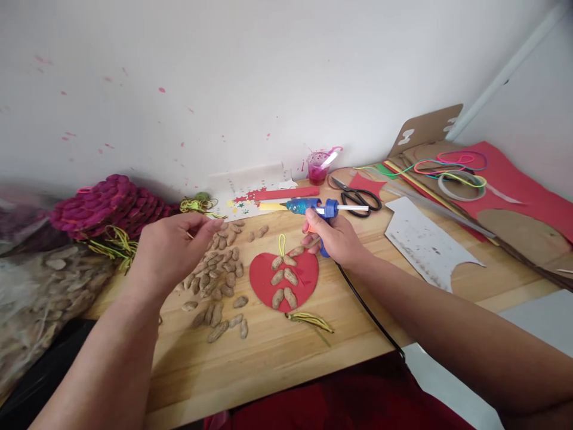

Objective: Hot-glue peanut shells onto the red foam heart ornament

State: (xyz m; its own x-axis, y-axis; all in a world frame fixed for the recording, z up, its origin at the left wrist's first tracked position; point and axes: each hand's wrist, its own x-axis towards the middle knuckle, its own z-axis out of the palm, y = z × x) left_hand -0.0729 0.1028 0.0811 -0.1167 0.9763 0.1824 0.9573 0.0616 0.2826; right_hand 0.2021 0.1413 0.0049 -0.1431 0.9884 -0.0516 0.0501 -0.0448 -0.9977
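In my right hand (335,239) is a blue hot glue gun (302,206), its nozzle facing left and a white glue stick out of the back. Below it lies a red paper heart (262,280) with a yellow cord loop (282,243) at the top. Paired peanuts (290,276) run down the heart's middle. One peanut (296,251) is by my right fingertips; whether they touch it I cannot tell. My left hand (172,254) hovers over loose peanuts (215,269), thumb and fingers pinched together; what they hold, if anything, is hidden.
Black-handled scissors (358,200) and a cup of magenta paint (319,169) stand behind the glue gun. Purple-painted peanut pieces (105,206) and a plastic bag of peanuts (45,298) sit at left. At right are red paper (523,191) and cardboard. The gun's black cable (367,307) crosses the table edge.
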